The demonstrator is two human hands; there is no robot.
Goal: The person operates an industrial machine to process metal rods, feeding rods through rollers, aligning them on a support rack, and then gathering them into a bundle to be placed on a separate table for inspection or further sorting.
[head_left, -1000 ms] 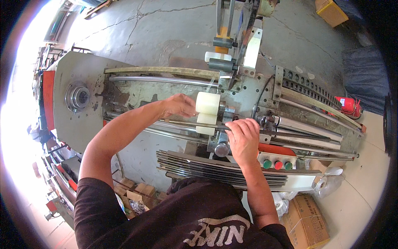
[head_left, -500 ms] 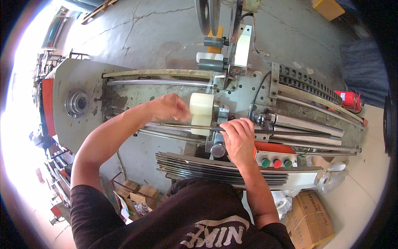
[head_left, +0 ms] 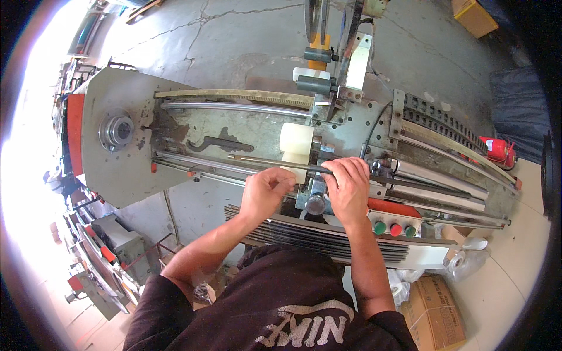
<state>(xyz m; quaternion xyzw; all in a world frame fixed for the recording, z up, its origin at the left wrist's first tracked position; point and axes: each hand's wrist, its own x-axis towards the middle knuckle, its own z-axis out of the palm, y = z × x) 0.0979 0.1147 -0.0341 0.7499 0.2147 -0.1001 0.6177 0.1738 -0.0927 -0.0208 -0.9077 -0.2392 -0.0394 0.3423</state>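
My right hand [head_left: 349, 184] is wrapped over a long dark metal rod [head_left: 263, 160] that lies across the machine. Just left of it, my left hand [head_left: 268, 192] is closed in a pinch below the rod, its fingertips close to a lower cream piece [head_left: 294, 158]. Whatever they hold, if anything, is too small to make out. Above that piece sits a wider cream roll [head_left: 296, 138]. A dark hook spanner [head_left: 221, 144] rests on the machine bed [head_left: 252, 124] to the left.
Several dark bars lie in a tray [head_left: 430, 255] in front of me. A red control box with green and red buttons [head_left: 396, 229] is at its right. A round spindle [head_left: 119, 131] is at the far left. A carton [head_left: 436, 310] stands on the floor.
My left hand has come down and toward me, from left of the cream roll to below the rod, uncovering the hook spanner. My right hand keeps its hold on the rod.
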